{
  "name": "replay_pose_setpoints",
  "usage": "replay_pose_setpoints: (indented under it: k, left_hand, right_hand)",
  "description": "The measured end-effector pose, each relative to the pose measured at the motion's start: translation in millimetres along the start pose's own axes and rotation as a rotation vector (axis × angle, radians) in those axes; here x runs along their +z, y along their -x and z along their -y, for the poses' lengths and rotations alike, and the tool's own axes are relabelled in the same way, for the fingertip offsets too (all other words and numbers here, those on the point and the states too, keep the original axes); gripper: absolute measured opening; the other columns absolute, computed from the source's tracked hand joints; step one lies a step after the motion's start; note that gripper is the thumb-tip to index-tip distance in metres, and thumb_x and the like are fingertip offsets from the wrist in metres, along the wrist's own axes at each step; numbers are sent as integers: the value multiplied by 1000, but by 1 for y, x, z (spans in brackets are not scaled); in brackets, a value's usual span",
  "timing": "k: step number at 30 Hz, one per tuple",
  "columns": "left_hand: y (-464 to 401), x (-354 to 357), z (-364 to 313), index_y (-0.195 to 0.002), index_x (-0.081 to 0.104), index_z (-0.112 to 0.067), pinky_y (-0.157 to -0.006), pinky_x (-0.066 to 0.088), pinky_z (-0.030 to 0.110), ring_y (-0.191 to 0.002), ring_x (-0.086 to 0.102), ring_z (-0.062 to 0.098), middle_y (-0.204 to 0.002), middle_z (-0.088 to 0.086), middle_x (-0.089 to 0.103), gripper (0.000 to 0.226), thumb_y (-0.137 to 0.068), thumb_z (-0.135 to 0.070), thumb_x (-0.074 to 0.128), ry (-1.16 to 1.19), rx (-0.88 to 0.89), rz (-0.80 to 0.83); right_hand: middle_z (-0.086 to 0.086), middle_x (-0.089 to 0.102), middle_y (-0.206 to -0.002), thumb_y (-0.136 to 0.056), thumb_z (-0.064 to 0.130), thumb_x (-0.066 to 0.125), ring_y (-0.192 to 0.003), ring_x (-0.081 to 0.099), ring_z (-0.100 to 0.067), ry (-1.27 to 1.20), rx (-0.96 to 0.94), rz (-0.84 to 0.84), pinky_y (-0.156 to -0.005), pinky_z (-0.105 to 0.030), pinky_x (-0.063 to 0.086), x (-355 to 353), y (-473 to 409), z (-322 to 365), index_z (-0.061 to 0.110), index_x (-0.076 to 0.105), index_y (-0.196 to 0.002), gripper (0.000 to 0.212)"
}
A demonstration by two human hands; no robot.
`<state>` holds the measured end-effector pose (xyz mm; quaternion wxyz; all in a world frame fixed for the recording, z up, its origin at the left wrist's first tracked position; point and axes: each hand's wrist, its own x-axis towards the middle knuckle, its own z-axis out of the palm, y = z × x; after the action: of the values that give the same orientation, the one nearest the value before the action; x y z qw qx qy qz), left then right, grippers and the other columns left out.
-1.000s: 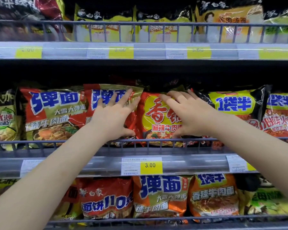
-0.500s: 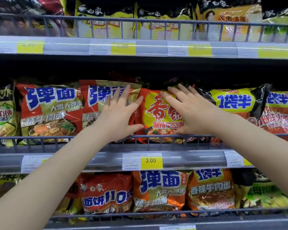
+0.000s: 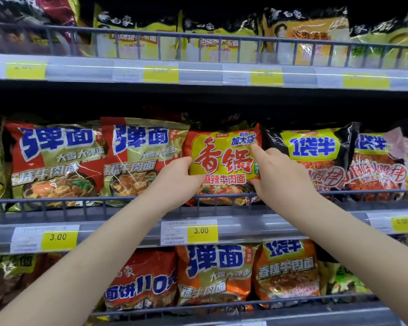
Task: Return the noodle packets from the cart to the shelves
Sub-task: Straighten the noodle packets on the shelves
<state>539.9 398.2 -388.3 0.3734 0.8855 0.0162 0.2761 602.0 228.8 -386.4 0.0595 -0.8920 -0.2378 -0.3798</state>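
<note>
A red and yellow noodle packet (image 3: 223, 161) stands upright on the middle shelf (image 3: 127, 229), behind the wire rail. My left hand (image 3: 177, 178) grips its left edge, thumb across the front. On its right edge sits my right hand (image 3: 278, 175), fingers curled round the side. Red and gold packets (image 3: 141, 158) stand to its left, black and yellow packets (image 3: 313, 156) to its right. The cart is out of view.
The upper shelf (image 3: 198, 74) holds yellow and black packets behind a rail. On the lower shelf stand orange and red packets (image 3: 212, 274). Yellow price tags (image 3: 201, 230) marked 3.00 line the shelf edges. Packets fill the rows closely.
Both hands lay flat with spread fingers over the packets before. They have since drawn apart to the red and yellow packet's two edges and curled round it, uncovering its front.
</note>
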Motion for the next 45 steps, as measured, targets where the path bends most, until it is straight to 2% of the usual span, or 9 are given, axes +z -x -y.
replay_pose_setpoints:
  k: [9,14,18,21,25,28,37,41,45]
  left_hand:
    - [5,3,-3,-143,33,-14,-109,35,39,-132,40,15,-145,4,42,59,-90,-18,57,27,-23,-53]
    - [9,5,-5,-145,31,-19,-79,39,17,-104,55,5,-138,-5,49,61,-90,-23,57,-23,13,-21]
    - [11,-3,-3,-143,34,-22,-54,34,6,-67,41,-6,-91,-25,51,58,-90,-24,57,-60,2,20]
    - [14,-25,3,-131,51,-23,-75,40,9,-88,50,-3,-124,-11,58,41,-90,-25,56,-158,33,-72]
    - [18,-66,19,-128,54,-18,-50,41,10,-66,54,2,-120,-1,60,37,-91,-19,52,-208,5,-325]
    - [21,-88,34,-140,38,-13,-62,38,16,-77,47,8,-132,7,52,49,-92,-16,50,-292,-89,-421]
    - [26,-100,56,-143,30,-13,-53,40,20,-61,47,9,-115,-2,57,55,-93,-15,52,-212,-220,-318]
    - [24,-97,55,-146,24,-14,-48,36,12,-60,45,-1,-141,6,45,60,-93,-16,51,-257,-216,-281]
    - [25,-93,53,-144,29,-14,-49,38,12,-63,47,0,-116,1,55,58,-91,-12,51,-228,-183,-272]
  right_hand:
    - [-8,59,-118,-88,13,63,-106,59,-26,-88,-46,32,-79,-33,51,1,-13,-15,13,38,-140,58]
    - [-8,59,-114,-88,12,63,-101,61,-26,-52,-33,34,-69,-29,47,1,-13,-12,12,43,-134,51]
    - [-9,57,-109,-86,13,62,-97,60,-28,-60,-9,67,-64,-30,43,-3,-11,-6,12,46,-128,45]
    - [-8,57,-101,-88,16,58,-93,61,-28,-33,30,39,-61,-30,38,-14,-7,3,12,53,-118,31]
    - [-7,60,-99,-93,23,51,-94,62,-29,-85,3,-82,-63,-31,38,-32,-3,25,13,57,-115,25]
    - [-8,67,-111,-90,25,53,-102,62,-29,-343,-84,3,-79,-36,50,-29,-6,53,13,58,-122,34]
    - [-6,61,-92,-86,12,57,-76,60,-22,-668,-84,115,-58,-31,51,7,-35,116,8,53,-123,38]
    - [-6,55,-88,-86,3,55,-74,55,-24,-610,-28,71,-57,-29,41,14,-39,122,8,51,-122,37]
    - [-8,57,-86,-85,-1,55,-73,59,-26,-619,-5,88,-50,-28,38,22,-42,116,8,49,-127,44]
